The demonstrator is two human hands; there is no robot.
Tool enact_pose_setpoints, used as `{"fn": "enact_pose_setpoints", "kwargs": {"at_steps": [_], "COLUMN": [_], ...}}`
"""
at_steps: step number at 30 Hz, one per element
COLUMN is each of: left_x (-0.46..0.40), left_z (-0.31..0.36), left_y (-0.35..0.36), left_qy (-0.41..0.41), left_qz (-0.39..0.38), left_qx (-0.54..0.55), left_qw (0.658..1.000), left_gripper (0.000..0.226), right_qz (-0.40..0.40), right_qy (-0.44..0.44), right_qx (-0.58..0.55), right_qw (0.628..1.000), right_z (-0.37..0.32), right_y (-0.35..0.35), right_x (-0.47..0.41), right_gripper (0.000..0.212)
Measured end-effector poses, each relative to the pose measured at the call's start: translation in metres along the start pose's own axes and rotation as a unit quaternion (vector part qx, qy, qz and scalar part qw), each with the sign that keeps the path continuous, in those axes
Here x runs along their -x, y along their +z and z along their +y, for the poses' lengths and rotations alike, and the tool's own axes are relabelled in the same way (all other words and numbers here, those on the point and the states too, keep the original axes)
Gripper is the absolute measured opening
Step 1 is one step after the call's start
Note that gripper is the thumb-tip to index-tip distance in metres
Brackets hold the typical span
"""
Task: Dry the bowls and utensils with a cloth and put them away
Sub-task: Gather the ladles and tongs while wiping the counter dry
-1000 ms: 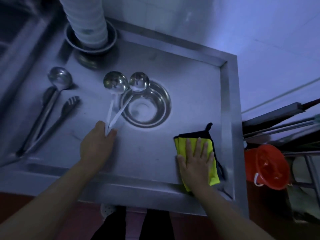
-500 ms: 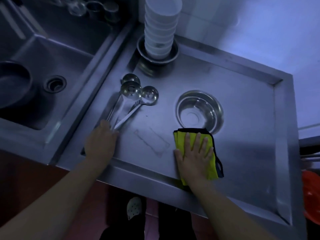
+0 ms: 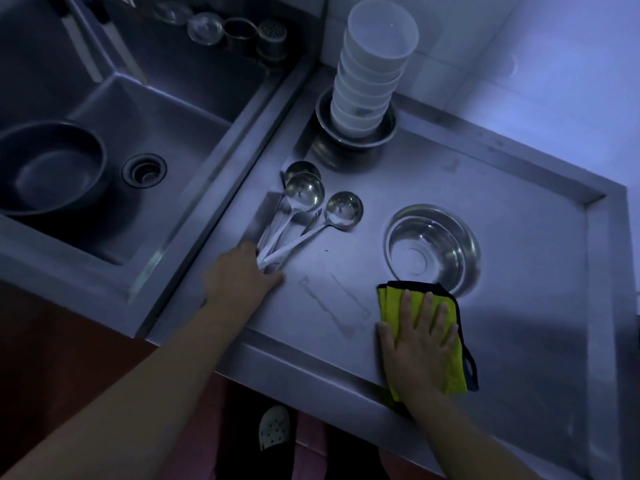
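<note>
Right hand (image 3: 420,344) flat on cloth (image 3: 450,372) (bowl (image 3: 433,247) beyond).

Bare forearms, no sleeves, white perforated clog (image 3: 274,427), dark trousers (image 3: 349,459)

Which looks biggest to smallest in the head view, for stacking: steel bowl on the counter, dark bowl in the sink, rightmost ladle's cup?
1. dark bowl
2. steel bowl, somewhat smaller
3. ladle's cup, clearly smallest

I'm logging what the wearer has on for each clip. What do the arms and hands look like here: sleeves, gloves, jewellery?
Both forearms are bare to the frame's edge, with no sleeve showing. The left hand and right hand wear no gloves, and no ring, watch or bracelet is visible in this dim light.
</note>
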State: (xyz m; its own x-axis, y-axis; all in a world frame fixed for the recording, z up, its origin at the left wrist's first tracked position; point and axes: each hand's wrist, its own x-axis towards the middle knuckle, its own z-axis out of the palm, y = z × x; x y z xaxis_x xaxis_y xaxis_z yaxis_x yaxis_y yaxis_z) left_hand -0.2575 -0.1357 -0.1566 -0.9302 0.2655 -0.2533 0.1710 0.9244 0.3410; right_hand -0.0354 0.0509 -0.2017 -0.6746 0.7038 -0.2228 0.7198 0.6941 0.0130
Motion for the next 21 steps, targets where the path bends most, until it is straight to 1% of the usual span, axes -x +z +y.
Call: {"fn": "enact_pose_setpoints", "kwargs": {"at_steps": [3,7,13,16,19,21], "left_x": [-0.003,-0.005,-0.002,-0.003,-0.009,-0.013], "left_z": [0.004,0.013,0.010,0.010,0.013,0.015], "left_y": [0.005,0.007,0.015,0.017,0.017,0.017], "left_qy": [0.006,-0.011,0.006,0.010,0.017,0.012], "left_qz": [-0.007,-0.006,0.017,0.021,0.016,0.014], "left_qx": [-0.024,-0.046,-0.004,0.012,-0.035,-0.046], "left_qw": [1.000,0.999,1.000,1.000,0.999,0.999], "left_gripper": [0.057,0.056,0.056,0.052,0.044,0.038], "right_qz": [0.009,0.013,0.012,0.013,0.018,0.019], "right_qy": [-0.001,-0.003,-0.006,-0.007,-0.009,-0.010], "right_qx": [0.002,0.003,0.011,0.012,0.009,0.009], "right_qw": [1.000,1.000,1.000,1.000,1.000,1.000], "right_z": [0.000,0.001,0.003,0.003,0.003,0.003], "right_y": [0.000,0.002,0.003,0.003,0.003,0.003], "right_x": [-0.001,-0.002,-0.003,-0.004,-0.005,-0.005], "right_gripper": [0.075,0.075,0.074,0.073,0.073,0.074]}}
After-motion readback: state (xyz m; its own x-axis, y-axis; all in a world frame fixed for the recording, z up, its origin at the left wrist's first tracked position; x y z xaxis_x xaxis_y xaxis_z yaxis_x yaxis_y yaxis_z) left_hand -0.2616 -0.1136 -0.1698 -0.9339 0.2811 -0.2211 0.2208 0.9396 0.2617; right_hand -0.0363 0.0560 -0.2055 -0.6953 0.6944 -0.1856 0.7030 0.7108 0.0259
